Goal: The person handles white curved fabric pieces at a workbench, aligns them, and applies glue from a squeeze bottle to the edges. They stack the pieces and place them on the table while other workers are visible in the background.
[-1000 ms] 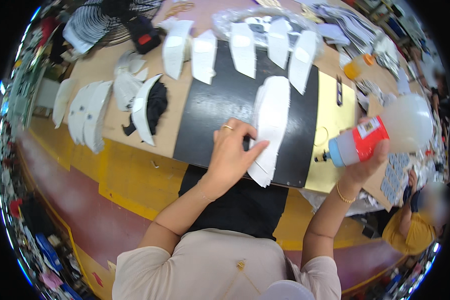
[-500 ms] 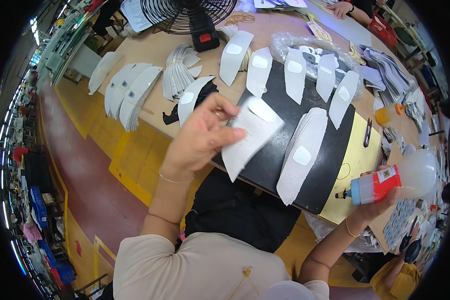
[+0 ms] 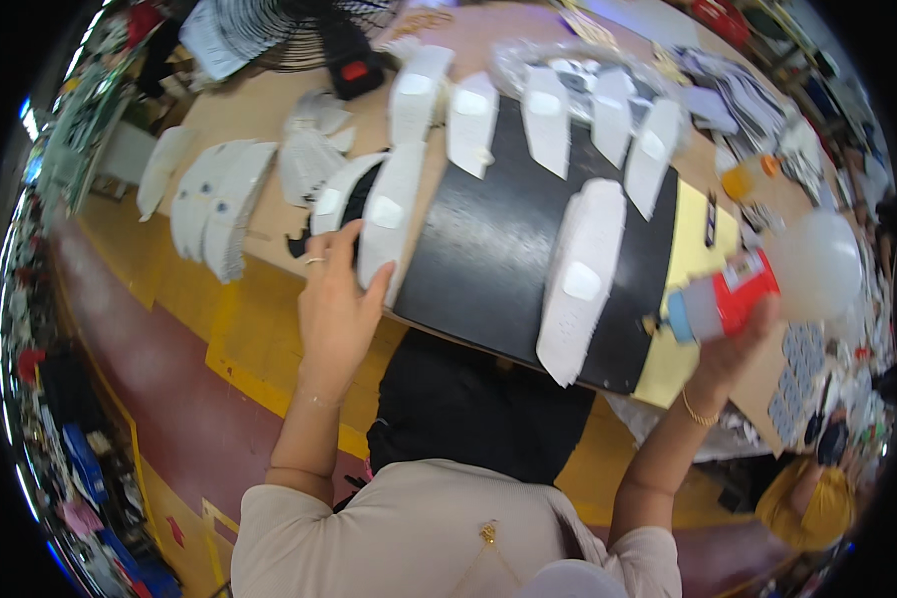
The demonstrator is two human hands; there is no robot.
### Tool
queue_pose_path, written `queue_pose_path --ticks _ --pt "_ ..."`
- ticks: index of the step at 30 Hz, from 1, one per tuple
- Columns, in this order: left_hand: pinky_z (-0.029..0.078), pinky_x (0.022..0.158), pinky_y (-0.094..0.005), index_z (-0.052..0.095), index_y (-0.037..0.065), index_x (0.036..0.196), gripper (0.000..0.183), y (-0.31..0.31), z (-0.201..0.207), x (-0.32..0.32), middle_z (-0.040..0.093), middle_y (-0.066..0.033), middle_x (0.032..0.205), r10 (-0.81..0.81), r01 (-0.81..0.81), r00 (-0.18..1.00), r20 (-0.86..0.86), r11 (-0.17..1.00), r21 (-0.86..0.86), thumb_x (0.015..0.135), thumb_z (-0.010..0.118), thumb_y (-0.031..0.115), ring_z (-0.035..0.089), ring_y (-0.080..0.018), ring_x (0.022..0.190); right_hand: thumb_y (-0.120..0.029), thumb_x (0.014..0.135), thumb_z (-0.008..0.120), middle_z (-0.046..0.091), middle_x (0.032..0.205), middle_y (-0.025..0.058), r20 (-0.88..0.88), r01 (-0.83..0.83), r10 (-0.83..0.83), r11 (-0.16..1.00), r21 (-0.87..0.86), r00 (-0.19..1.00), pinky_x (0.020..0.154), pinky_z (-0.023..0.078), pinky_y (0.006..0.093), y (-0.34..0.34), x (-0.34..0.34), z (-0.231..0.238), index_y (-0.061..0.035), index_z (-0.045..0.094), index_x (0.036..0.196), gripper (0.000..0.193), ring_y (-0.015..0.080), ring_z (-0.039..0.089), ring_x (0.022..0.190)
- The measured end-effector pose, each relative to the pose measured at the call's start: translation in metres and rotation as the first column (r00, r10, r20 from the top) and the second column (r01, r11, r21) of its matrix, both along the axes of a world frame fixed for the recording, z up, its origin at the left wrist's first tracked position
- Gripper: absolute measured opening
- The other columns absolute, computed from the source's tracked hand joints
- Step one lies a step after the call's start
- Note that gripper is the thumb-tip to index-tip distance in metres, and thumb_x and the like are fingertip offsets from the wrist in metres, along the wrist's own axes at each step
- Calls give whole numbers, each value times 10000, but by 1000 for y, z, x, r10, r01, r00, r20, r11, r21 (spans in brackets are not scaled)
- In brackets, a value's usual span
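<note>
My left hand (image 3: 337,304) is at the table's front edge, its fingers and thumb on either side of the lower end of a long white cut piece (image 3: 399,169). The piece, with a smooth white patch on it, lies flat near the left side of the black mat (image 3: 468,269). My right hand (image 3: 733,344) grips a squeeze bottle (image 3: 746,291) tilted on its side, its red-wrapped body translucent and its blue cap and dark nozzle pointing left. A stack of similar white pieces (image 3: 598,234) rests on the mat between my hands.
More patched white pieces (image 3: 546,120) line the mat's far edge. Stacks of pieces (image 3: 219,204) lie at the left, by a black fan (image 3: 349,70). A yellow sheet (image 3: 690,234) with a dark pen (image 3: 711,221) and an orange-topped bottle (image 3: 743,181) are at the right.
My left hand moved left and brought the white piece from the air down onto the table at the mat's left. The bottle in my right hand shifted slightly left and up.
</note>
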State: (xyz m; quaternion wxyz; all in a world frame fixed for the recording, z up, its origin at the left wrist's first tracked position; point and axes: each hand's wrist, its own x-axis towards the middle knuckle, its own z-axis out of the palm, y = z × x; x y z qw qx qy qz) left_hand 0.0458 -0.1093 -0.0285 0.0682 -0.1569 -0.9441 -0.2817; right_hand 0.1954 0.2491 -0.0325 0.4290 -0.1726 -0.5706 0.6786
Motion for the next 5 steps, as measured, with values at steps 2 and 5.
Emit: queue_pose_path --ticks 2,5 --pt "511 825 -432 576 52 1244 442 11 12 12 531 -177 1150 62 -62 994 87 998 5 851 722 192 620 -388 946 -365 982 554 612 1192 164 37 15 -22 981 191 999 844 581 452 -9 -21 0 4 470 1326 511 268 659 1001" --pt "511 845 -419 621 48 1192 388 31 6 24 533 -169 1157 -348 343 938 -17 914 219 853 725 204 623 -353 958 -188 950 628 612 1203 157 101 3 -45 922 386 994 889 554 414 -5 -32 -4 21 496 1303 431 241 642 1042"
